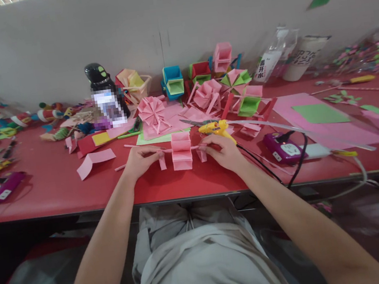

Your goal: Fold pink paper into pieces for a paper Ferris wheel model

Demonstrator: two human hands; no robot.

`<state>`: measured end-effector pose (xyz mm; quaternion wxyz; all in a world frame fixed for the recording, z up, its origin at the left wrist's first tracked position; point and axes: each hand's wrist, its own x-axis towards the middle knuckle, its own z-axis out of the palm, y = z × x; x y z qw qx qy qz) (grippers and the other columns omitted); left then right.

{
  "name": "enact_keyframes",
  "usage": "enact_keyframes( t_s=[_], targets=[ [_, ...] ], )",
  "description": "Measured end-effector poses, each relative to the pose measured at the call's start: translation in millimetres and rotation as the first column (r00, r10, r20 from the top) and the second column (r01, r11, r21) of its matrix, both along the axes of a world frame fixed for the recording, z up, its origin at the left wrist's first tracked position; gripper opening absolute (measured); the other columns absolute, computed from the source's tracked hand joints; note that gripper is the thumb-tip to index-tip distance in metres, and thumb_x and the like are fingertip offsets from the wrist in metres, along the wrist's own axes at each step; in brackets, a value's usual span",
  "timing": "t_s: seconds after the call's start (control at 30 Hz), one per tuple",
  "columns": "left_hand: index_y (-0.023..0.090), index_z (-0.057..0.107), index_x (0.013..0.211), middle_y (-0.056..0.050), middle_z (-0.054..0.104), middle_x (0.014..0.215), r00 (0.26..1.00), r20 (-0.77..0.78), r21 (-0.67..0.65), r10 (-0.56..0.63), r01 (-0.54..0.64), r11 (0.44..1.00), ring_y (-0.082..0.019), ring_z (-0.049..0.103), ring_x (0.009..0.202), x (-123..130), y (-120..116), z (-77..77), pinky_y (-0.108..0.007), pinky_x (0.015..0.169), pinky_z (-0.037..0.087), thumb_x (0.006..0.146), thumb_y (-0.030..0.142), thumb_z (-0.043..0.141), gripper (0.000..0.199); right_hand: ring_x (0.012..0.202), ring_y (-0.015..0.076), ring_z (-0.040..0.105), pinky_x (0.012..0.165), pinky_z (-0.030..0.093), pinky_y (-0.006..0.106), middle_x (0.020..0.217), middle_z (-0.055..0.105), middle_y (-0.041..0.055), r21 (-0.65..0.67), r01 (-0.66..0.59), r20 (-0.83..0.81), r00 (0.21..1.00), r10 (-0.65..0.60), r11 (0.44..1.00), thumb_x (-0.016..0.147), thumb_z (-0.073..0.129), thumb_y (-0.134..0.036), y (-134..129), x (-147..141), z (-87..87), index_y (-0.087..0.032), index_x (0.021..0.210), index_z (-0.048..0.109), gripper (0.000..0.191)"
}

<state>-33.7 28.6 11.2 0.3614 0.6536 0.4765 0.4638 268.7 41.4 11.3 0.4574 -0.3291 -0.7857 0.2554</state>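
We have the pink paper piece (181, 151) between our two hands, just above the red table (105, 192) near its front edge. Our left hand (142, 160) pinches the pink rod on one side, fingertips nearly closed beside a hanging pink strip (162, 161); our right hand (223, 150) pinches the other side the same way. The yellow glue gun (216, 128) lies just behind our right hand, and a pink folded wheel (152, 113) rests farther back.

red table (59, 187) against pale gray wall (194, 15)
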Motion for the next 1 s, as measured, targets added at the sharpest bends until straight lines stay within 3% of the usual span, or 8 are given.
enact_keyframes(
  t_s=[0.53,1.0],
  targets=[
    [0.02,0.082,0.081,-0.008,0.08,0.09,1.0,-0.01,0.027,-0.005,0.005,1.0,-0.025,0.075,0.086,2.3,-0.2,1.0,-0.035,0.083,0.06,0.07,0.039,0.085,0.021,0.082,0.0211,0.07,0.08,0.056,0.037,0.083,0.074,0.0046,0.048,0.034,0.005,0.999,-0.035,0.998,0.092,0.063,-0.027,0.2,0.6,-1.5,-0.022,0.081,0.067,0.013],
    [0.018,0.079,0.079,-0.009,0.079,0.089,0.999,-0.015,0.025,-0.032,0.032,0.999,-0.025,0.074,0.087,3.6,0.7,2.5,-0.035,0.085,0.059,0.072,0.043,0.082,0.026,0.083,0.0208,0.069,0.083,0.055,0.036,0.083,0.074,0.0038,0.03,0.046,-0.001,0.999,-0.046,0.998,0.094,0.063,-0.033,1.0,-0.3,-3.1,-0.023,0.078,0.066,0.019]
  ],
)
